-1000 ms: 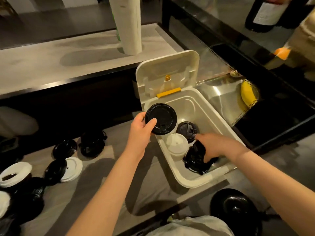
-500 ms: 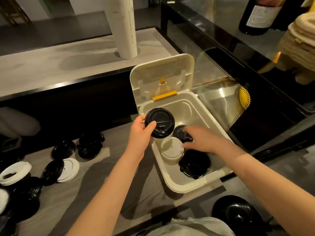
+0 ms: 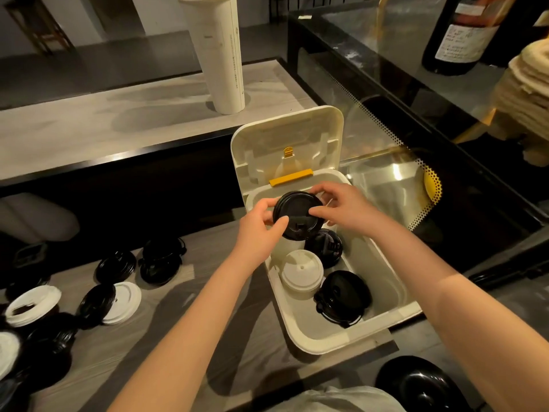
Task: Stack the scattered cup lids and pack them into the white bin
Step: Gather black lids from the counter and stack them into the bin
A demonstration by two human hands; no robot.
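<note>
Above bin (image 3: 323, 341) — left hand (image 3: 260, 231), right hand (image 3: 346, 210) grip lid (image 3: 295, 210); bottle label (image 3: 463, 43) blurred.

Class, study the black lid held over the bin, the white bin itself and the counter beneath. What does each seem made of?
Black lid: likely thin moulded plastic, glossy; light glints along its raised rim.
White bin: seemingly thicker plastic, satin, with rounded moulded corners.
Counter: grey wood grain, matt; real wood or printed laminate cannot be told.
</note>
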